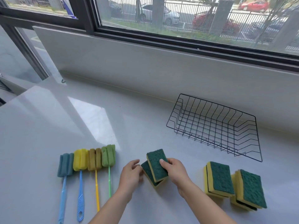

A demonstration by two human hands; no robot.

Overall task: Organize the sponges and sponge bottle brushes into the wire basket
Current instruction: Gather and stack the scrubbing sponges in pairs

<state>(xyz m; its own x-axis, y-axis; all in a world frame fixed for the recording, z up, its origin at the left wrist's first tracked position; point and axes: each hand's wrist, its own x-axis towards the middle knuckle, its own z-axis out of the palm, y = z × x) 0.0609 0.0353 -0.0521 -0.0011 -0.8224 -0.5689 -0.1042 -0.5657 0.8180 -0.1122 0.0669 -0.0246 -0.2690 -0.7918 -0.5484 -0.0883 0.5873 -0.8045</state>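
Both forearms come in from the near edge of the pale grey counter (48,126). Largest item: black wire basket (215,126), empty, far right of the counter, close to the wall under the window (178,15). Next – four sponge bottle brushes (87,160) in a row near the left of the near edge, heads touching side by side, handles pointing toward the near edge: blue-grey head, yellow, brown, green. Then the sponges, all yellow with green scour pads. Two stacked pairs (234,183) sit at the near right, just beside each other, well apart from the basket. Middle pair (155,167) is between the hands, near the front edge – top sponge sits skewed over the lower one. Right hand (175,171) grips the top sponge, fingers curled over its right long side, thumb on the green face. Left hand (130,172) is loosely curled, fingertips at the lower sponge's left edge; cannot tell if it actually grips it.
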